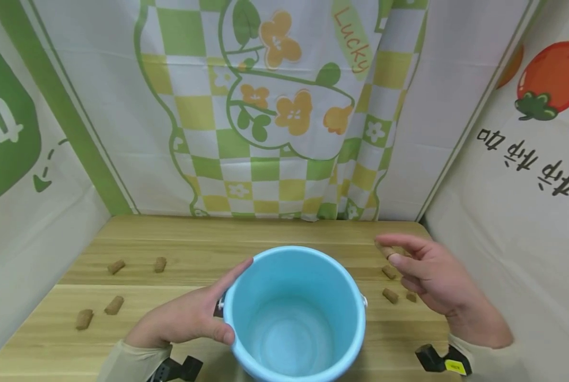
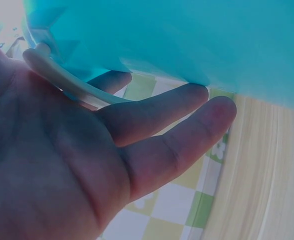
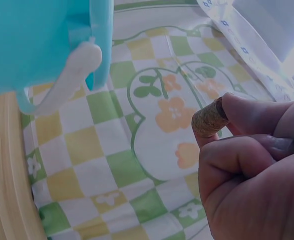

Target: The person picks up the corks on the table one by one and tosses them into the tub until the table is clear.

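Observation:
A light blue bucket (image 1: 289, 273) stands upright at the front middle of the wooden table, its inside bare to the floor. My left hand (image 1: 193, 313) spreads against its left side, thumb and forefinger at the rim. In the left wrist view the other fingers (image 2: 171, 150) extend fairly straight along the outer wall, by the white handle (image 2: 72, 80). To the right of the bucket, above the table, my right hand (image 1: 439, 276) pinches a small brown cork-like cylinder (image 3: 206, 120) between thumb and forefinger.
Several more brown cylinders lie on the table (image 1: 193, 233): two pairs at left, including one cylinder (image 1: 84, 319), and others below my right hand, including one (image 1: 390, 295). A checked green-and-yellow cloth (image 1: 284, 175) hangs behind; printed cloth walls close off both sides.

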Available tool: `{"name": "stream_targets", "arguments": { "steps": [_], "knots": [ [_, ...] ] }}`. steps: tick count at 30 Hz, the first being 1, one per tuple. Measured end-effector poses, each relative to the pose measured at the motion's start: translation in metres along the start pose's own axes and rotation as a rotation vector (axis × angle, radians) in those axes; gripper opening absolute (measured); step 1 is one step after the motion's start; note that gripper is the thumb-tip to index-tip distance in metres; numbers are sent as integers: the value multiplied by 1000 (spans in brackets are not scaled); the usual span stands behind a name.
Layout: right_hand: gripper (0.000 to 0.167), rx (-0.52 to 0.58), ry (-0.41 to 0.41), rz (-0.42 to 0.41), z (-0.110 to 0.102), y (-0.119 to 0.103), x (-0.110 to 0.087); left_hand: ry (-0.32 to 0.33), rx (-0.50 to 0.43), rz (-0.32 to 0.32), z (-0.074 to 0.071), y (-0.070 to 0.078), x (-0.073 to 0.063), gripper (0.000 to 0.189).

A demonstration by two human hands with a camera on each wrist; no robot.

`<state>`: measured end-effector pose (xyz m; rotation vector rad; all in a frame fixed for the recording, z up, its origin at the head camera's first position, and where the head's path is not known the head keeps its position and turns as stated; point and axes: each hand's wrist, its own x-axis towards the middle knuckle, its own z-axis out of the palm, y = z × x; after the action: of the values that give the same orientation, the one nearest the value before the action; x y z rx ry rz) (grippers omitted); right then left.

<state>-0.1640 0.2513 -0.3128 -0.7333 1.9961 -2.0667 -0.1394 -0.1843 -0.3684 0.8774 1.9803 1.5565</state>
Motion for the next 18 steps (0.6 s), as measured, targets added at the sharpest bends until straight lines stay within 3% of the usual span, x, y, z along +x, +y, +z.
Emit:
{"name": "stream_targets", "arguments": {
  "steps": [8,14,18],
  "knots": [
    [36,5,-43,1,15,1,3,13,47,46,0,-3,0,115],
    [33,-7,-61,34,24,2,5,14,62,47,1,-2,0,114],
    [29,-72,-44,57,30,0,6,7,35,10,0,-1,0,116]
  ]
}}
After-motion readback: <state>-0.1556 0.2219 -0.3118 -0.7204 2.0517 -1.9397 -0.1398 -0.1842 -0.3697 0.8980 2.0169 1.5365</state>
